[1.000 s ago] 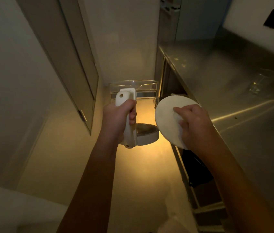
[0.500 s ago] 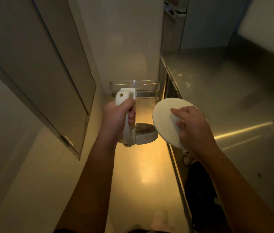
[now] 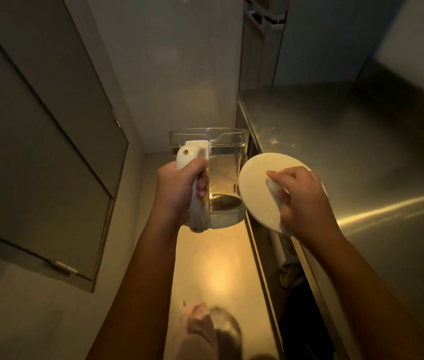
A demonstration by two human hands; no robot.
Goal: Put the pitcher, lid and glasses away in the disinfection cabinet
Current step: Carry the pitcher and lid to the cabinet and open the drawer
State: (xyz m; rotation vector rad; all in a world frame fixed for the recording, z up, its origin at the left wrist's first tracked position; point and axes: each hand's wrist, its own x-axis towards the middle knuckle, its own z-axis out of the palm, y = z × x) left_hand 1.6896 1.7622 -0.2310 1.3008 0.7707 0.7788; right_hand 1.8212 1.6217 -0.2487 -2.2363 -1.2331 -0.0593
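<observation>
A clear glass pitcher (image 3: 225, 172) with a white handle and white base hangs upright in mid-air over the floor. My left hand (image 3: 179, 192) grips its handle. Just to the right, my right hand (image 3: 301, 200) holds a round white lid (image 3: 256, 187) tilted on edge, fingers curled round the knob on its face. Lid and pitcher are close but apart. No glasses are in view.
A steel counter (image 3: 361, 157) runs along the right, with dark shelf space (image 3: 301, 315) under its edge. A grey cabinet with closed doors (image 3: 39, 157) hangs on the left wall. Between them lies a narrow lit floor strip (image 3: 216, 271); my foot (image 3: 205, 331) shows at the bottom.
The view has swung left and moved forward: the cabinet doors fill more of the left and the glass on the counter has left the frame. Both hands keep their grips.
</observation>
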